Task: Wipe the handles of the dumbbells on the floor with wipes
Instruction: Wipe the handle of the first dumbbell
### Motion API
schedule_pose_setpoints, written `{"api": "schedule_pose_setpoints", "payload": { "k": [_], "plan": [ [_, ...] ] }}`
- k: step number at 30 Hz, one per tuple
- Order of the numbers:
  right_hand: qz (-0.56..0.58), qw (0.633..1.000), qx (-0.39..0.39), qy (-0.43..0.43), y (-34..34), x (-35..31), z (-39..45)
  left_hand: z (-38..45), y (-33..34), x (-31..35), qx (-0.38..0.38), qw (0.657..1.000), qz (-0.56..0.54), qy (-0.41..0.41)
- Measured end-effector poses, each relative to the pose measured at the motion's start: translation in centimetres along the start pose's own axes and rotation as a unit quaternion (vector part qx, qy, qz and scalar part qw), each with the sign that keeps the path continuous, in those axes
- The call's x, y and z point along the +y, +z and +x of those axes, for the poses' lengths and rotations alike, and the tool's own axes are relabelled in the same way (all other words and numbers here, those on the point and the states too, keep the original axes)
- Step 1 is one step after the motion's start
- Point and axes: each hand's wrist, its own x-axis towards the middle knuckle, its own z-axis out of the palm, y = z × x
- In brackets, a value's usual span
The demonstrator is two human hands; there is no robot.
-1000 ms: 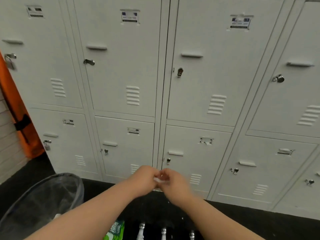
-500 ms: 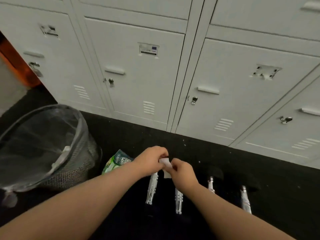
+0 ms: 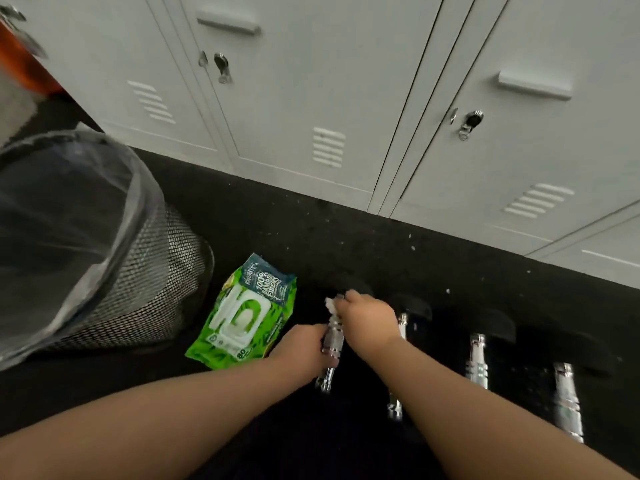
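Several black dumbbells with chrome handles lie side by side on the dark floor. My left hand (image 3: 304, 344) grips the chrome handle of the leftmost dumbbell (image 3: 331, 344) near its middle. My right hand (image 3: 367, 315) presses a small white wipe (image 3: 330, 304) onto the far end of that same handle. The second dumbbell handle (image 3: 401, 323) is mostly hidden under my right forearm. Two more handles, one (image 3: 477, 362) and another (image 3: 568, 403), lie to the right, untouched.
A green pack of wipes (image 3: 242, 313) lies on the floor just left of the dumbbells. A black mesh bin (image 3: 138, 271) with a clear liner stands at the left. Grey lockers (image 3: 311, 98) line the wall behind. The floor (image 3: 346, 237) is black and speckled.
The view has tipped down from the lockers to the floor. Both hands dropped from chest height, where they held the wipe together, onto the leftmost dumbbell handle.
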Motion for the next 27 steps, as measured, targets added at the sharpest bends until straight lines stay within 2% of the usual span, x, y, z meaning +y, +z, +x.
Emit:
{"api": "schedule_pose_setpoints", "payload": {
  "k": [2,5,7,9,11,15,18,22,24,27],
  "plan": [
    [-0.013,1.0,-0.02,-0.018,0.5,-0.3,0.0,0.3,0.1,0.1,0.007,1.0,0.007,0.008],
    [0.044,0.997,-0.042,-0.052,1.5,-0.8,-2.4,0.3,0.0,0.6,0.013,0.999,0.048,0.02],
    [0.051,0.996,-0.059,-0.046,1.4,-0.7,-2.9,0.3,0.0,0.7,0.016,0.998,0.051,0.021],
    [0.03,0.998,-0.053,-0.017,0.6,-0.2,-1.6,0.2,0.1,0.5,0.012,1.0,0.025,0.014],
    [0.016,1.0,-0.015,0.001,0.1,0.2,0.2,0.2,0.3,0.3,0.015,1.0,0.0,0.007],
    [0.068,0.997,-0.021,-0.007,2.2,0.0,-1.9,0.3,0.0,0.6,0.019,0.999,0.032,0.02],
    [0.104,0.994,-0.017,0.011,2.9,0.3,-4.5,0.3,0.1,0.7,0.019,0.999,0.014,0.023],
    [0.137,0.988,0.061,0.029,2.6,1.7,-0.9,0.4,0.3,0.4,0.029,0.999,0.027,0.023],
    [0.153,0.985,0.068,0.032,3.0,1.4,0.0,0.6,0.5,0.3,0.031,0.998,0.039,0.035],
    [0.161,0.984,0.065,0.034,4.9,-0.1,-3.0,0.7,0.3,0.4,0.016,0.997,0.065,0.045]
  ]
}}
